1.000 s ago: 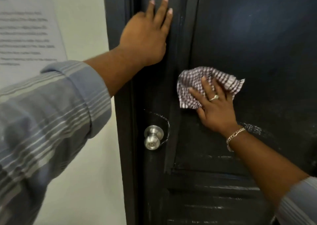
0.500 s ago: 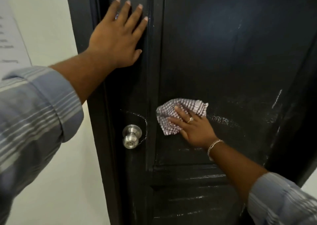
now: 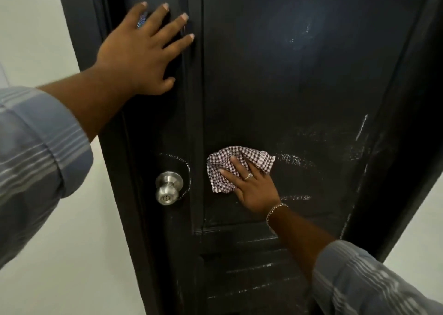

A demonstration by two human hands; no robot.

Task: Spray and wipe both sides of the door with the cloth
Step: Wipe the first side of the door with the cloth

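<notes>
Right grip (image 3: 254,185) flat-fingered pressing cloth (image 3: 223,170) on door (image 3: 299,74) beside knob (image 3: 168,187), left grip (image 3: 141,53) splayed flat near edge

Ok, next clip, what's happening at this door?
A person is wiping a black door. The right hand presses a checked cloth flat against the panel beside the silver knob, fingers spread over it. The left hand rests open against the door's left stile, higher up, apparently bracing it. Streaky wet marks show on the panel to the right of the cloth and on the lower section. No spray bottle is in view.
</notes>
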